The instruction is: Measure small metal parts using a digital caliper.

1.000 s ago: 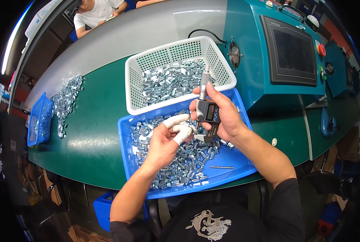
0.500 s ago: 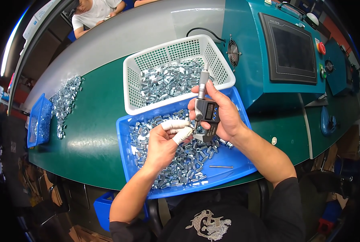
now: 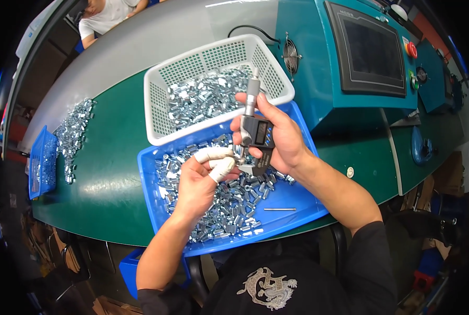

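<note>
Micrometer (image 3: 258, 131) is gripped in the right hand (image 3: 280, 137), fingers wrapped round frame and sleeve, thimble pointed toward the far edge of the tabletop (image 3: 113, 144). It is held above the far half of the blue tray (image 3: 300, 193). White finger covers (image 3: 222, 169) are worn on the left hand (image 3: 200, 178); its thumb and finger are closed in a narrow pinch on a small metal piece (image 3: 238, 160), mostly hidden, at the micrometer's measuring end. Exact contact between piece and micrometer can't be told.

Tray is set at the tabletop's near edge, loaded with loose metal pieces (image 3: 234, 210) mainly toward its left side; a thin metal rod (image 3: 279, 209) is laid near its near right corner. White basket (image 3: 158, 107), part-filled with similar pieces, is placed against the tray's far rim. Small blue basket (image 3: 41, 168) is stood at the tabletop's left end, a loose pile (image 3: 74, 136) heaped beside it. Teal machine (image 3: 321, 100) with dark screen (image 3: 372, 55) is positioned to the right of the white basket. Co-worker (image 3: 106, 18) seen beyond the far edge.
</note>
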`<action>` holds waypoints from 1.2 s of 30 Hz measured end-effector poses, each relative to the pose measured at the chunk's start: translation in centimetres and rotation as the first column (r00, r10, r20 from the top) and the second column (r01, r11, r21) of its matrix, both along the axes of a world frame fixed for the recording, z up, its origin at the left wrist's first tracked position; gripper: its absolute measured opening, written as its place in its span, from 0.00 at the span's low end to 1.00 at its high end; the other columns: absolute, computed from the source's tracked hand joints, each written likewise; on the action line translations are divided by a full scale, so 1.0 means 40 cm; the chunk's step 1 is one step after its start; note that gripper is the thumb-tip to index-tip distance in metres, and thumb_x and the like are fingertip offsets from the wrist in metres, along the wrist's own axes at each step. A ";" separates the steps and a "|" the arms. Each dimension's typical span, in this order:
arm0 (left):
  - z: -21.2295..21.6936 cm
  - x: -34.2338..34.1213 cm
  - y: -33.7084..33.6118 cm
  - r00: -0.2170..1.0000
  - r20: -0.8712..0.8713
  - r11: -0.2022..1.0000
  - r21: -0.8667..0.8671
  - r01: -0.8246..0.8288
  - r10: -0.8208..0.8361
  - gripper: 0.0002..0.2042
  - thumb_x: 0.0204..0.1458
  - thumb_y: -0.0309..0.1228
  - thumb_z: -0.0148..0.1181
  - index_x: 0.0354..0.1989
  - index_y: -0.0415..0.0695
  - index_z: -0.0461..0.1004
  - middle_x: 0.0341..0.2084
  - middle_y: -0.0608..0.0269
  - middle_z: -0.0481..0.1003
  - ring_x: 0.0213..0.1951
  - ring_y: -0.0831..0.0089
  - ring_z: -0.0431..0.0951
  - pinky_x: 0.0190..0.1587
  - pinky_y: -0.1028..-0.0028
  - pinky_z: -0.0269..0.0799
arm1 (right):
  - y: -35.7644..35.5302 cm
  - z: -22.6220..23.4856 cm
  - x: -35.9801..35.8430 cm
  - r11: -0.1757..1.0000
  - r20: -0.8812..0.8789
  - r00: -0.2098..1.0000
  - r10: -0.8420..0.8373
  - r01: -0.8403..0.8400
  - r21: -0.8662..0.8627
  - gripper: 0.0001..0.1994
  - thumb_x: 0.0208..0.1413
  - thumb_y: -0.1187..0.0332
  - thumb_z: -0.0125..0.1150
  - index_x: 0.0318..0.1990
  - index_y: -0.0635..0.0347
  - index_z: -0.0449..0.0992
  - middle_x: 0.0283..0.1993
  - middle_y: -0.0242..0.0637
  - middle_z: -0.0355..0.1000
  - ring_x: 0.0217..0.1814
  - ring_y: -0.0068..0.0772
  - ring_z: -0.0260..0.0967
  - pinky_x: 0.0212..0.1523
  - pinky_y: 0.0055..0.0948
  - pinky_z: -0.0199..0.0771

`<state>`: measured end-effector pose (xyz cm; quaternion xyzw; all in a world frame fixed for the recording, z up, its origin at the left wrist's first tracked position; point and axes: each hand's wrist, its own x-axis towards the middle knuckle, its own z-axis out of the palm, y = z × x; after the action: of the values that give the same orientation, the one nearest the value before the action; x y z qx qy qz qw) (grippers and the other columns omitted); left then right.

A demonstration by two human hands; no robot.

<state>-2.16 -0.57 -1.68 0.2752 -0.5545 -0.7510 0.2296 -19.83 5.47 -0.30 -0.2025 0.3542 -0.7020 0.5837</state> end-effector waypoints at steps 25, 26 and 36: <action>-0.005 -0.005 0.006 0.999 0.029 1.000 0.011 0.018 -0.018 0.11 0.56 0.28 0.55 0.45 0.37 0.69 0.36 0.56 0.77 0.35 0.70 0.79 0.38 0.73 0.77 | 0.006 0.003 -0.004 1.000 0.040 0.999 0.022 -0.021 -0.017 0.25 0.65 0.49 0.35 0.57 0.60 0.62 0.37 0.42 0.72 0.33 0.28 0.74 0.15 0.18 0.66; -0.005 -0.007 0.008 0.999 0.025 1.000 0.016 0.025 -0.025 0.11 0.56 0.28 0.55 0.45 0.37 0.69 0.36 0.56 0.77 0.35 0.70 0.79 0.38 0.73 0.77 | 0.006 0.000 -0.006 1.000 0.042 0.999 0.025 -0.024 -0.020 0.25 0.65 0.49 0.35 0.57 0.60 0.62 0.37 0.42 0.72 0.33 0.28 0.74 0.15 0.18 0.66; -0.006 -0.005 0.007 1.000 0.008 1.000 0.001 0.020 -0.020 0.11 0.55 0.27 0.56 0.45 0.35 0.70 0.35 0.55 0.77 0.34 0.71 0.79 0.37 0.74 0.77 | 0.000 -0.002 -0.002 1.000 0.022 1.000 -0.010 0.010 -0.007 0.18 0.64 0.50 0.41 0.42 0.57 0.64 0.35 0.43 0.72 0.31 0.30 0.74 0.13 0.19 0.65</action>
<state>-2.37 -0.28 -1.91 0.2728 -0.5578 -0.7525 0.2197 -19.92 5.49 -0.37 -0.1949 0.3462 -0.7085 0.5833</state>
